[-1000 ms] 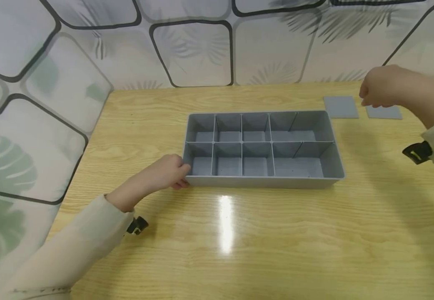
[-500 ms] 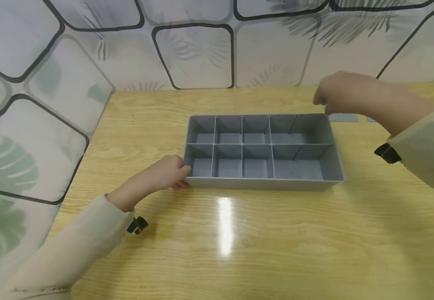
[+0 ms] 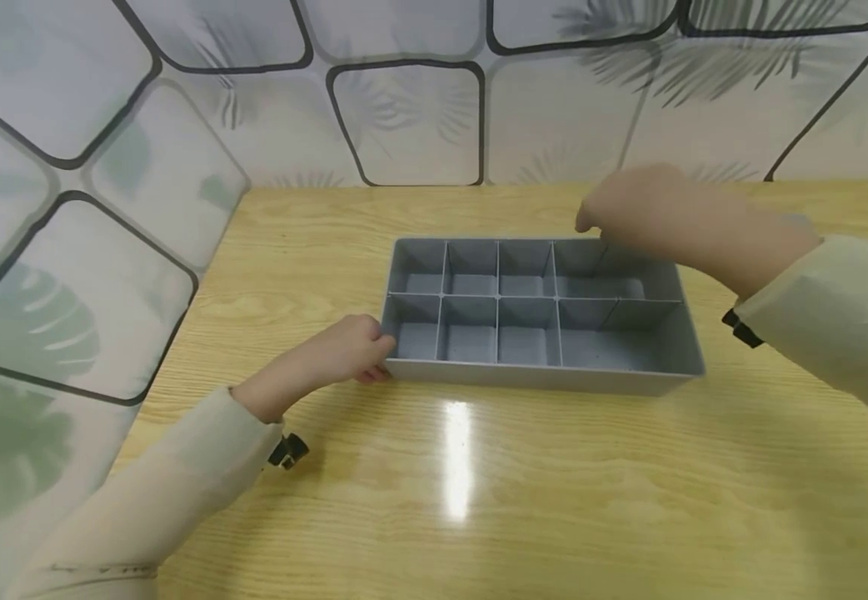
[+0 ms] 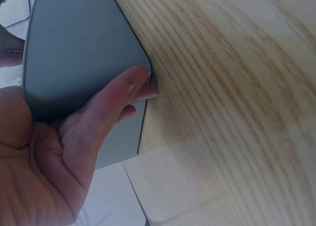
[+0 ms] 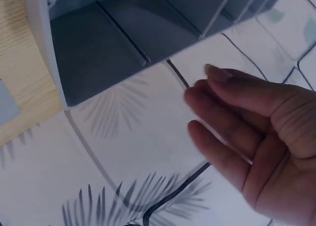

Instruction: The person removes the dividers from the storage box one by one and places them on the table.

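Observation:
A grey divided storage box (image 3: 539,377) with several compartments stands upright on the table. My left hand (image 3: 355,347) grips its front left corner, the thumb up by the rim and the fingers low on the outside. In the left wrist view those fingers (image 4: 106,105) lie against the box's outer wall (image 4: 81,43). Above the back right part of the box is my right hand (image 3: 640,212), covering some of the rear rim. The right wrist view shows this hand (image 5: 252,132) loosely bent, holding nothing, apart from the box (image 5: 98,53).
Behind the right forearm, a bit of a flat grey plate (image 3: 800,222) shows on the wooden table (image 3: 554,500). Patterned fabric (image 3: 404,125) rises behind the table and along its left side. Black buckles (image 3: 289,451) hang from both sleeves.
My right hand has moved left from over the grey plates to above the box's back right part. The left hand keeps its grip on the corner. The head view has shifted slightly.

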{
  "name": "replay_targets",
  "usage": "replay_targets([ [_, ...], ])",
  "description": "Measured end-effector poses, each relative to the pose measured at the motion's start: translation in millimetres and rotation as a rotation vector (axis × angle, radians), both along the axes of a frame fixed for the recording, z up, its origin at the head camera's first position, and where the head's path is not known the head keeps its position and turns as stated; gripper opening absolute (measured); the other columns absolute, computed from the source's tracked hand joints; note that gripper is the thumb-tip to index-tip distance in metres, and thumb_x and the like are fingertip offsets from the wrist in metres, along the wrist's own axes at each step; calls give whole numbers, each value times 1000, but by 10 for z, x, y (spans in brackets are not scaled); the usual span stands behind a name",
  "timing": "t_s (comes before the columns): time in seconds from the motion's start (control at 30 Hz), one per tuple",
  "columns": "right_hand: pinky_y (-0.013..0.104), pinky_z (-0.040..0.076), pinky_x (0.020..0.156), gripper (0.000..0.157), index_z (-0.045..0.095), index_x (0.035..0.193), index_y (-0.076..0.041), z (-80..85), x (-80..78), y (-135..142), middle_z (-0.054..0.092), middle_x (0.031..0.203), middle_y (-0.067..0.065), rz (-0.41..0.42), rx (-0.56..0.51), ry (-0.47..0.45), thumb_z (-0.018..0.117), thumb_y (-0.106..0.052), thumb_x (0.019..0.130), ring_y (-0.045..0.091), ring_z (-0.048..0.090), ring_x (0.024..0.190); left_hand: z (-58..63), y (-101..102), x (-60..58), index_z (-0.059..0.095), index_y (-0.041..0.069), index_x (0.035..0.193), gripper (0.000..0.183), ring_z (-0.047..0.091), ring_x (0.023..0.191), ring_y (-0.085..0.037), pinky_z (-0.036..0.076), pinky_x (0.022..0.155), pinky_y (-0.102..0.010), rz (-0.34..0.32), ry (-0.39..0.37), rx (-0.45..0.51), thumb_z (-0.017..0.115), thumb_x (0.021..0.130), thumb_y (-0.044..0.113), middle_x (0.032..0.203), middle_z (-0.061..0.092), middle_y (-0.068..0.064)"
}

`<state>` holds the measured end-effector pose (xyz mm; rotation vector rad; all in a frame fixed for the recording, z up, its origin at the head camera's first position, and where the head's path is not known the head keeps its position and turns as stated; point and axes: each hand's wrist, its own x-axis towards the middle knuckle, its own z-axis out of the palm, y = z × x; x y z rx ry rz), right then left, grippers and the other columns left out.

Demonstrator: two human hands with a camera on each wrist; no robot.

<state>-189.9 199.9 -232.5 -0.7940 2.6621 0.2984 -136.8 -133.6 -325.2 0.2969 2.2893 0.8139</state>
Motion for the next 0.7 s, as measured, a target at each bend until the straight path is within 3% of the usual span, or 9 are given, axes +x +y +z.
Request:
replay_targets([
  [0.1,39,49,59,20,67,86,-10,-45,77,-106,65,80,9,106,-2,74,55,6,83,24,58,71,-2,4,3,59,-13,95,36,70,72,-24,59,62,-32,2,2,1,37,89,15,89,69,-23],
  [0.17,30,38,51,24,55,68,-11,-66,122,-155,49,62,1,168,-9,124,52,9,81,16,42,59,4,5,5,59,-13,95,36,70,72,-24,59,62,-33,0,4,2,37,89,14,89,69,-23],
  [0.23,27,28,51,32,41,61,-14,-79,153,-191,33,57,-2,216,2,162,47,12,78,15,28,57,13,9,7,59,-13,95,36,70,72,-24,59,63,-32,0,2,-2,36,89,15,89,69,-22],
  [0.37,29,38,53,27,49,66,-12,-92,164,-253,45,61,0,263,30,134,52,10,81,15,38,57,26,13,4,59,-11,94,35,70,73,-24,59,64,-33,-1,-4,-8,36,90,15,91,68,-22],
  [0.5,39,54,70,15,65,84,-9,-129,164,-306,66,83,7,335,-10,49,56,3,86,22,61,73,23,9,-3,58,-11,95,35,70,75,-25,59,64,-33,2,-12,-4,35,90,14,93,68,-23],
  [0.6,44,53,83,14,68,91,-8,-173,168,-325,68,99,12,335,-41,-25,55,-3,88,30,64,91,19,9,-5,58,-12,96,35,70,75,-25,59,64,-33,5,-16,-4,35,91,15,95,68,-24],
  [0.7,45,52,86,13,69,90,-7,-227,171,-341,68,101,12,338,-38,-47,56,-6,88,32,63,96,21,11,1,58,-12,97,36,70,75,-25,59,64,-33,6,-17,-8,35,91,15,96,67,-24],
])
